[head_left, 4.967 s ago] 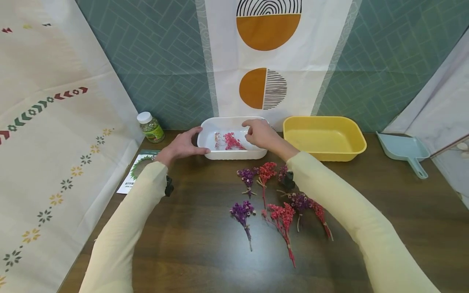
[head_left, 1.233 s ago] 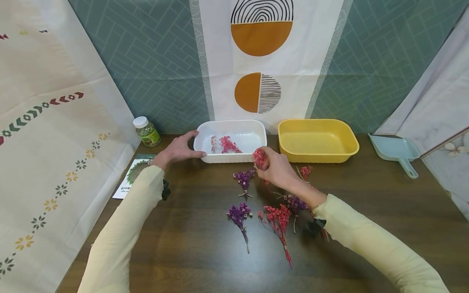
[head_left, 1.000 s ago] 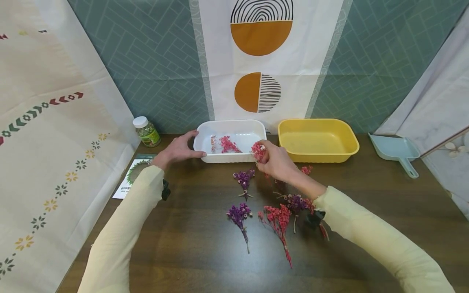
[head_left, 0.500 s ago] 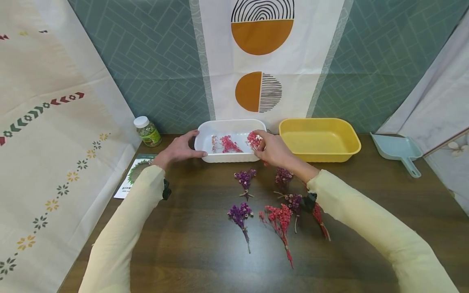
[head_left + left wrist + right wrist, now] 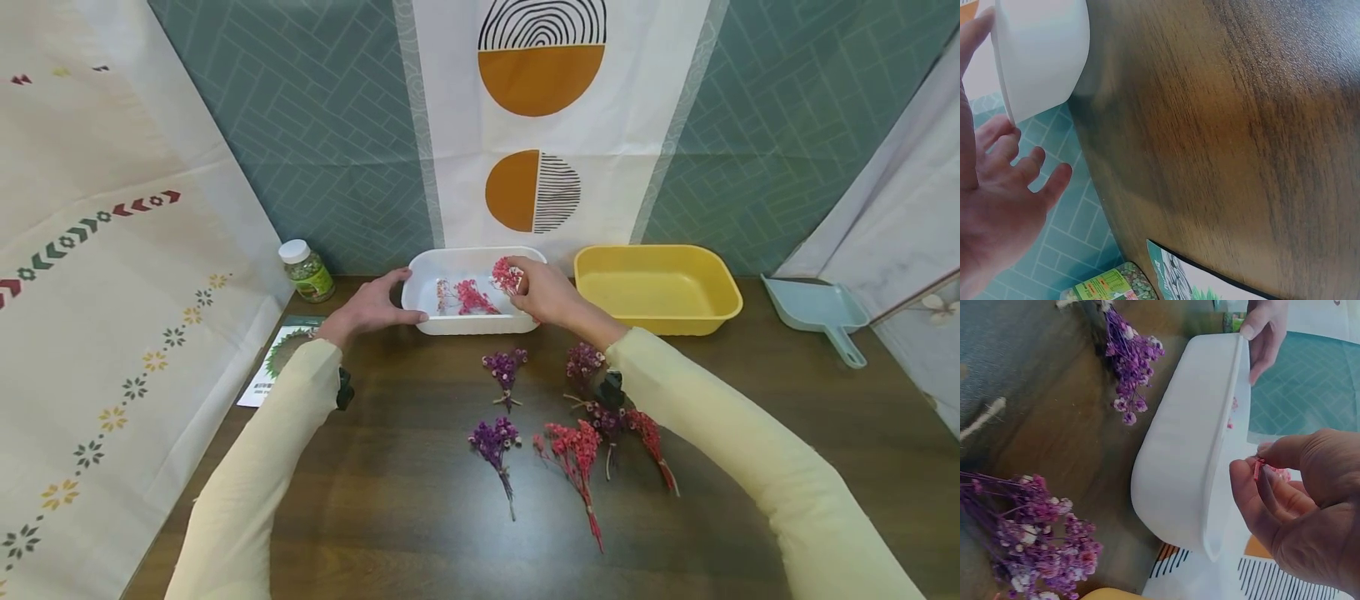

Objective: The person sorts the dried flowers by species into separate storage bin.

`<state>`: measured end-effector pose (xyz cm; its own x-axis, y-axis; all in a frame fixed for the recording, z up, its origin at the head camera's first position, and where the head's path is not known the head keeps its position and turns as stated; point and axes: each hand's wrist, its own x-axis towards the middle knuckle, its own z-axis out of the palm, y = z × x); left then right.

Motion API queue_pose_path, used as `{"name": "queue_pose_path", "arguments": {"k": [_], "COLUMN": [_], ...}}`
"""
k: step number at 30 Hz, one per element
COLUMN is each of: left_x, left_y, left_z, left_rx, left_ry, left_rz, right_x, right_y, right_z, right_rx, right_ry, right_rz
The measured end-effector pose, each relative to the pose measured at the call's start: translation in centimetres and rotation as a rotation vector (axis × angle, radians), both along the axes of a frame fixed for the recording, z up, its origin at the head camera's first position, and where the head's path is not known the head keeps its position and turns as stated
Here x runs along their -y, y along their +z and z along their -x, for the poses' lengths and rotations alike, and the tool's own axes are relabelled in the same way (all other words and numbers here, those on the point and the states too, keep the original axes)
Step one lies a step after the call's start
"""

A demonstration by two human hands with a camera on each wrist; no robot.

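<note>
My right hand (image 5: pixel 546 292) pinches a small red dried flower bunch (image 5: pixel 507 275) by its stems, over the right part of the white plastic basin (image 5: pixel 480 327). In the right wrist view, the stem ends show between thumb and fingertips. My left hand (image 5: pixel 372 307) grips the basin's left end, thumb at the front corner and fingers at the back. Inside the basin lie another red flower bunch (image 5: pixel 472 297) and a paler sprig (image 5: pixel 443 296). On the table in front are purple bunches, such as this purple bunch (image 5: pixel 495 442), and red ones, such as this red bunch (image 5: pixel 576 454).
A yellow basin (image 5: pixel 658 323) stands to the right of the white one. Farther right lies a light blue dustpan (image 5: pixel 817 308). At the left are a white-lidded jar (image 5: pixel 307 271) and a printed packet (image 5: pixel 262 379). Patterned cloths (image 5: pixel 337 125) rise behind the table.
My right hand came from the basin to the table, took up the red bunch, and carried it up and left over the white basin. My left hand stayed on the basin.
</note>
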<state>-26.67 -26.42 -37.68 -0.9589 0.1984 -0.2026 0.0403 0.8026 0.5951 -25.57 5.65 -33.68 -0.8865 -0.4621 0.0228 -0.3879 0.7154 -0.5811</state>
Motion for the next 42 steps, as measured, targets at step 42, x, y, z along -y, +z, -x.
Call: {"name": "queue_pose_path", "arguments": {"k": [42], "left_x": [0.0], "left_y": [0.0], "left_z": [-0.2], "left_rx": [-0.011], "left_ry": [-0.006], "left_rz": [0.003], "right_x": [3.0], "right_y": [-1.7], "right_z": [4.5], "right_rx": [-0.115], "right_ry": [0.06], "right_rz": [-0.234]}}
